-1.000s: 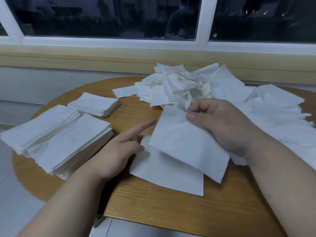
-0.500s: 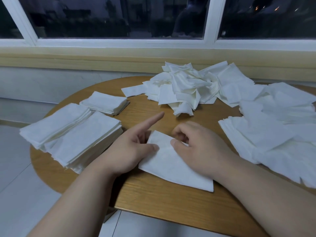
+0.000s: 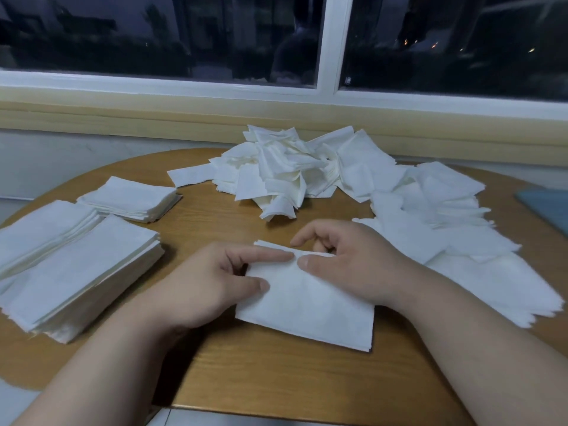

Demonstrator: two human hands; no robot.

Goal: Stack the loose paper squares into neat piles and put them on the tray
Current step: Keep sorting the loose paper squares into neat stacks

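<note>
White paper covers much of your round wooden desk point(image 3: 276, 382). Right in front of you lies a thin pile of paper squares point(image 3: 307, 312), flat on the wood, and both your hands are on it. Your left hand point(image 3: 212, 284) presses it down with the index finger laid straight along the far edge and the thumb flat on top. Your right hand point(image 3: 350, 265) has its thumb on the same edge, touching your left index fingertip; its fingers arch over the paper, and you cannot tell whether they nip it.

To your left sit three finished stacks: a thick stack point(image 3: 83, 272) nearest, a second stack point(image 3: 37, 232) just beside it at the desk's edge, and a smaller stack point(image 3: 132, 199) behind them. A crumpled loose heap point(image 3: 276, 176) sits at the far side under the window point(image 3: 325, 41), and a fanned spread of squares point(image 3: 461, 241) runs down your right. A blue-grey object point(image 3: 547, 207) shows at the right edge
</note>
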